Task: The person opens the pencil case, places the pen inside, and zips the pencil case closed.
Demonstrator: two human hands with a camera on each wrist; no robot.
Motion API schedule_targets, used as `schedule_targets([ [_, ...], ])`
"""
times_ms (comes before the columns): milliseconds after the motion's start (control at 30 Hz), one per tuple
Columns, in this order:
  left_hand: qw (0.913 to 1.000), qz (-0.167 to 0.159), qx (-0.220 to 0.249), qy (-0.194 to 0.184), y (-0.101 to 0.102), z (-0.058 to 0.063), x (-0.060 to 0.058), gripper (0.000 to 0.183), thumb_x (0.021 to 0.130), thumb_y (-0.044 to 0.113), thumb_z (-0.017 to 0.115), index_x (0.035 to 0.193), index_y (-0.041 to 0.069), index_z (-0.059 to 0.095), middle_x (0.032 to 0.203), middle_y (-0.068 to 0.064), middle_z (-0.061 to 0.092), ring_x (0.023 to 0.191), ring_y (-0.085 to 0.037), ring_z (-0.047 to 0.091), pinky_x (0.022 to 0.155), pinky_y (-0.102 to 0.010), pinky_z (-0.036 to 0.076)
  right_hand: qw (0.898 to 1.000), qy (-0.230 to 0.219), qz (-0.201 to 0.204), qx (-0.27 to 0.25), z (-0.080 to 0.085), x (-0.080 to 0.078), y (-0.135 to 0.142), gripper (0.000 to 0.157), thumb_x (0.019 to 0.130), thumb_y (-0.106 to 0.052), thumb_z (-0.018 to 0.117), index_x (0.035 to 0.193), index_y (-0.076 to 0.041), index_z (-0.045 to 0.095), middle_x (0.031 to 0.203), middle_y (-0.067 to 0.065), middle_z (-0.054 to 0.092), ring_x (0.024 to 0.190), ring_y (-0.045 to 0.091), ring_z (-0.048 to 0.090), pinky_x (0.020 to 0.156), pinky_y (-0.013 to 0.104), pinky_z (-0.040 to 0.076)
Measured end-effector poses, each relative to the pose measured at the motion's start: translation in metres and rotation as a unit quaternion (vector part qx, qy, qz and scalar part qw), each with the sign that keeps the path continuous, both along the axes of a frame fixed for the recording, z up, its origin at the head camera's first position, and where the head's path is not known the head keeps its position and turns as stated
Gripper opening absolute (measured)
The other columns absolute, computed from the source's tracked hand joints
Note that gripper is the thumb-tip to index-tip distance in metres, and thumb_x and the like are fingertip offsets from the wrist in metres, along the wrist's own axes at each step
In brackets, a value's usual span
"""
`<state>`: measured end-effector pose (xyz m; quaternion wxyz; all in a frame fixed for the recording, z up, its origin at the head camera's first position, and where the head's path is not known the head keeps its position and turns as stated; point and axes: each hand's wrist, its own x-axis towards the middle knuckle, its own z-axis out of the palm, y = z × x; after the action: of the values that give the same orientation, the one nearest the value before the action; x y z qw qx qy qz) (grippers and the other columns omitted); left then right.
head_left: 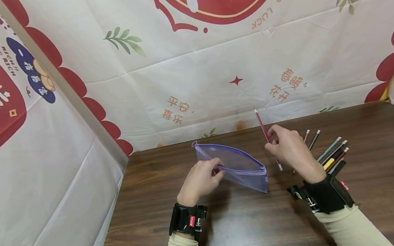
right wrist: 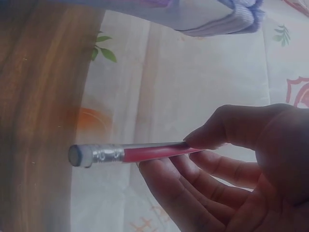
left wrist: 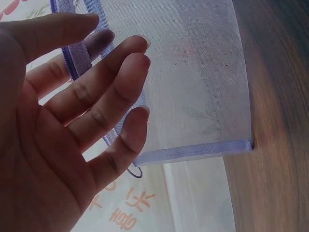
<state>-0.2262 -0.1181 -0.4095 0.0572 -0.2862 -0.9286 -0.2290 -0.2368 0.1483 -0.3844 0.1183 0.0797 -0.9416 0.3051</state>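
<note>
A purple mesh zipper pouch (head_left: pixel 243 176) is held up over the table with its mouth parted. My left hand (head_left: pixel 202 178) pinches the near zipper edge between thumb and forefinger; in the left wrist view the other fingers bend loosely against the mesh (left wrist: pixel 193 87). To the right of the pouch, my right hand (head_left: pixel 288 146) grips a red pencil (head_left: pixel 262 124) between thumb and fingers. The pencil slants with its sharpened tip up and its white eraser (right wrist: pixel 81 155) down. Partly hidden behind the right hand and wrist, several pencils and pens (head_left: pixel 332 155) lie in a bunch.
The brown wooden table (head_left: pixel 148 207) runs back to a printed white cloth (head_left: pixel 207 82) hanging along its far side. Another cloth panel (head_left: pixel 62 167) hangs at the left edge. Each wrist wears a black strap; the right strap (head_left: pixel 326 195) is beside the bunched pencils.
</note>
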Motion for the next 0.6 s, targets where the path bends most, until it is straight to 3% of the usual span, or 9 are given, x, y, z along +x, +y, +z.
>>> schedule_targets([
  [333, 1.0, -0.002, 0.002, 0.003, 0.0, 0.001, 0.001, 0.014, 0.086, 0.02, 0.064, 0.098, 0.014, 0.068, 0.078, 0.005, 0.069, 0.063, -0.001, 0.056, 0.056, -0.02, 0.048, 0.999, 0.045, 0.008, 0.008, 0.012, 0.0, -0.01, 0.024, 0.079, -0.011, 0.063, 0.099, 0.001, 0.057, 0.068, 0.009, 0.061, 0.053, 0.018, 0.05, 0.051, 0.033, 0.037],
  [600, 1.0, 0.001, -0.001, -0.006, -0.001, 0.002, 0.001, 0.015, 0.086, 0.021, 0.063, 0.099, 0.014, 0.068, 0.079, 0.005, 0.068, 0.063, -0.001, 0.056, 0.056, -0.02, 0.048, 0.999, 0.047, 0.008, 0.01, 0.028, 0.001, -0.02, 0.025, 0.079, -0.011, 0.06, 0.1, 0.001, 0.057, 0.069, 0.009, 0.061, 0.053, 0.019, 0.051, 0.049, 0.033, 0.039],
])
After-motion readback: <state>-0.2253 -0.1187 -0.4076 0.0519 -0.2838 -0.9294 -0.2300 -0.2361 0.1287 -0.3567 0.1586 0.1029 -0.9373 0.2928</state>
